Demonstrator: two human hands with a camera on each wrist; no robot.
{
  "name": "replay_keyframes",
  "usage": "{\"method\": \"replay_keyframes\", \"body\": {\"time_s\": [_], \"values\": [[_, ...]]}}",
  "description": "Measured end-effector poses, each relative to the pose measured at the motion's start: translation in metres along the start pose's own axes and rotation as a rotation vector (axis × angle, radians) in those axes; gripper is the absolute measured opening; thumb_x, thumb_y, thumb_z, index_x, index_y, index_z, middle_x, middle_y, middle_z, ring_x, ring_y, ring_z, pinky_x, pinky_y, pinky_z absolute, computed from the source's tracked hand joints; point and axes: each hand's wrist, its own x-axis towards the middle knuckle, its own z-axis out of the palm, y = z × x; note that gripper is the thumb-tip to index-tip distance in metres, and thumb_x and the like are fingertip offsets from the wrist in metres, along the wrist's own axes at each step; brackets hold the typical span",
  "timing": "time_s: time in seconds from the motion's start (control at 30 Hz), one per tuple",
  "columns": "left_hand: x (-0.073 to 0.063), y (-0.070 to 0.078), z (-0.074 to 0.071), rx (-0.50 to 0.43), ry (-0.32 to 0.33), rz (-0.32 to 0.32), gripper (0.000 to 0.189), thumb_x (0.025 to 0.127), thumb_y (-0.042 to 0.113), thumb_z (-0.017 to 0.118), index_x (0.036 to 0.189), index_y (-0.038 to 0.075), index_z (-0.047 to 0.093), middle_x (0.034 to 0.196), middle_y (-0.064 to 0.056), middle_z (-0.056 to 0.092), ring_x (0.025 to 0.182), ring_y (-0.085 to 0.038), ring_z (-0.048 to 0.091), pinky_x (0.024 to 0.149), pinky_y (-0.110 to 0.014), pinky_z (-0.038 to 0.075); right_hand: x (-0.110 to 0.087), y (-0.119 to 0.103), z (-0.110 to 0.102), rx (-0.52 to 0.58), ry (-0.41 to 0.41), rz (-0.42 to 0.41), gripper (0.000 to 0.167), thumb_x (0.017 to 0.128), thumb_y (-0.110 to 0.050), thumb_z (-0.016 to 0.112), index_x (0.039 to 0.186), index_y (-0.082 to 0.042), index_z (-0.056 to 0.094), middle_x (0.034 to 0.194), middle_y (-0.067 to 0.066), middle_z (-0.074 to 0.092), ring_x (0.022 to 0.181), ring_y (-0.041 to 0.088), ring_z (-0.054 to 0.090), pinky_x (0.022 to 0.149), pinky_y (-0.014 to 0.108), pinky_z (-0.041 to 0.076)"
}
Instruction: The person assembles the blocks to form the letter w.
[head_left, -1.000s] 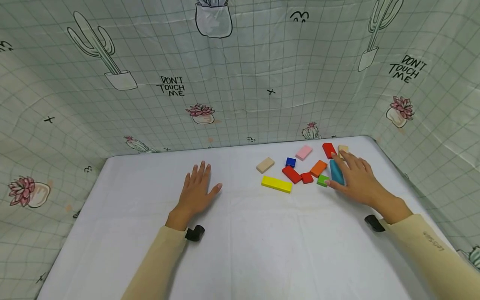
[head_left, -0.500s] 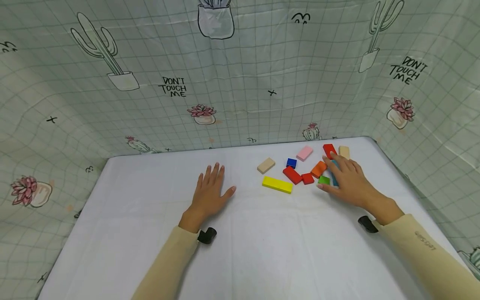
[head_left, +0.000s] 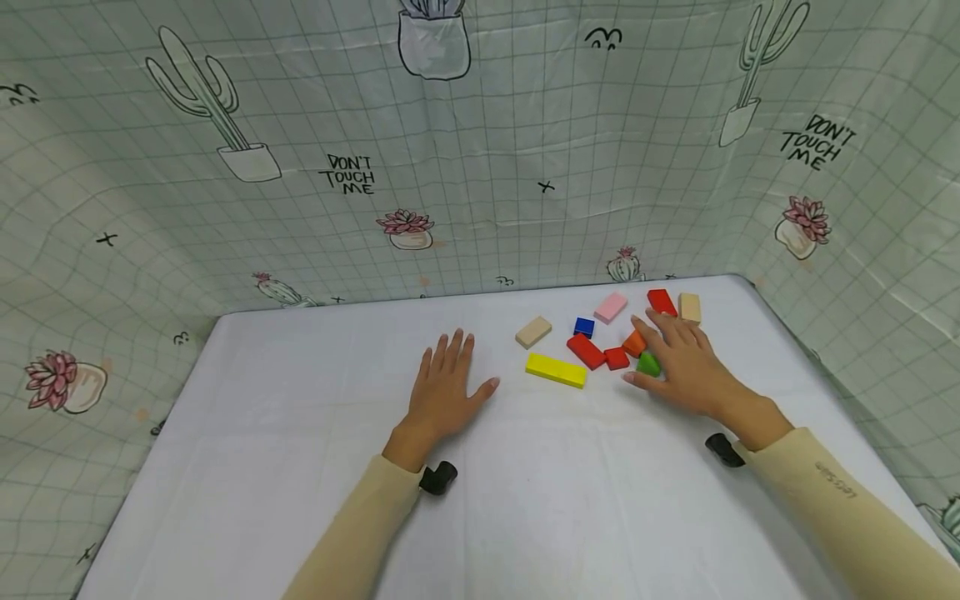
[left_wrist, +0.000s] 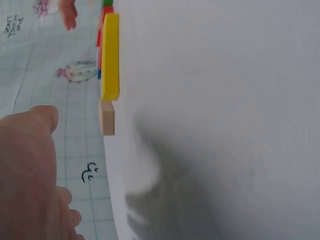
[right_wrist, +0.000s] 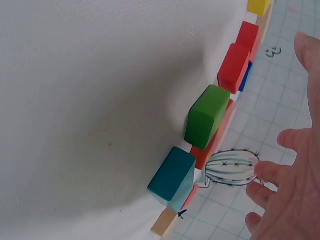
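Note:
My right hand (head_left: pixel 686 367), fingers spread, is above the right end of a group of wooden blocks and holds nothing. It overlaps the orange block (head_left: pixel 633 343) and the green block (head_left: pixel 648 364), and hides the teal block (right_wrist: pixel 172 175) from the head view. In the right wrist view the teal block lies beside the green one, below the fingers. To the left, my left hand (head_left: pixel 442 396) hovers palm down over the white cloth, fingers straight, its shadow beneath. The yellow block (head_left: pixel 556 370) and a beige block (head_left: pixel 533 332) are nearest to it.
Between the hands lie red blocks (head_left: pixel 586 351), a small blue block (head_left: pixel 584 327) and a pink block (head_left: pixel 611 307). Farther right are another red block (head_left: pixel 662 302) and a second beige block (head_left: pixel 690 307). A patterned curtain (head_left: pixel 480 150) rises behind the white table (head_left: pixel 525 500).
My left hand has moved right, toward the blocks. My right hand has shifted slightly left, so it now covers the teal block in the head view. The blocks stay in place.

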Motion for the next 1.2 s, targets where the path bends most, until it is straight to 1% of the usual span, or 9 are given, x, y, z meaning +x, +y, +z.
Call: {"method": "replay_keyframes", "body": {"time_s": [0.23, 0.33, 0.6, 0.83, 1.0, 1.2], "values": [[0.002, 0.016, 0.005, 0.025, 0.032, 0.000, 0.087, 0.106, 0.058, 0.051, 0.169, 0.005, 0.021, 0.176, -0.015, 0.017, 0.163, -0.036, 0.012, 0.132, -0.054, 0.007, 0.002, -0.005, 0.001, 0.006, -0.019, -0.012, 0.091, 0.096, -0.043, 0.075, 0.163, 0.001, 0.033, 0.167, 0.030, 0.024, 0.151, 0.053, 0.023, 0.122, 0.074, 0.012], [0.004, 0.024, 0.006, 0.034, 0.035, -0.003, 0.088, 0.105, 0.059, 0.052, 0.169, 0.006, 0.022, 0.176, -0.015, 0.018, 0.163, -0.036, 0.014, 0.132, -0.053, 0.008, 0.003, -0.007, 0.001, 0.004, -0.019, -0.015, 0.090, 0.096, -0.042, 0.075, 0.163, 0.001, 0.032, 0.168, 0.030, 0.023, 0.151, 0.052, 0.023, 0.122, 0.074, 0.013], [0.008, 0.046, 0.013, 0.067, 0.024, -0.018, 0.090, 0.103, 0.063, 0.053, 0.169, 0.008, 0.024, 0.176, -0.014, 0.021, 0.162, -0.036, 0.019, 0.132, -0.053, 0.011, 0.011, -0.013, 0.000, -0.007, -0.028, -0.016, 0.090, 0.096, -0.042, 0.075, 0.163, 0.000, 0.033, 0.168, 0.030, 0.024, 0.152, 0.051, 0.024, 0.122, 0.075, 0.013], [0.009, 0.061, 0.020, 0.077, 0.027, -0.037, 0.091, 0.102, 0.064, 0.054, 0.168, 0.009, 0.026, 0.174, -0.013, 0.025, 0.161, -0.036, 0.023, 0.131, -0.053, 0.014, 0.015, -0.015, 0.003, -0.013, -0.036, -0.021, 0.090, 0.096, -0.044, 0.074, 0.164, -0.001, 0.033, 0.169, 0.028, 0.023, 0.152, 0.051, 0.024, 0.122, 0.074, 0.014], [0.011, 0.073, 0.024, 0.094, 0.013, -0.062, 0.092, 0.101, 0.066, 0.054, 0.169, 0.010, 0.026, 0.174, -0.012, 0.026, 0.160, -0.035, 0.025, 0.131, -0.053, 0.014, 0.018, -0.018, 0.005, -0.021, -0.043, -0.043, 0.092, 0.095, -0.043, 0.077, 0.165, -0.003, 0.032, 0.170, 0.027, 0.024, 0.152, 0.052, 0.025, 0.121, 0.076, 0.015], [0.014, 0.085, 0.033, 0.116, 0.002, -0.085, 0.093, 0.101, 0.069, 0.053, 0.169, 0.011, 0.026, 0.173, -0.011, 0.030, 0.158, -0.034, 0.030, 0.131, -0.053, 0.016, 0.022, -0.023, 0.006, -0.027, -0.042, -0.083, 0.091, 0.094, -0.040, 0.079, 0.164, -0.002, 0.034, 0.168, 0.026, 0.029, 0.152, 0.050, 0.029, 0.122, 0.074, 0.018]]}}
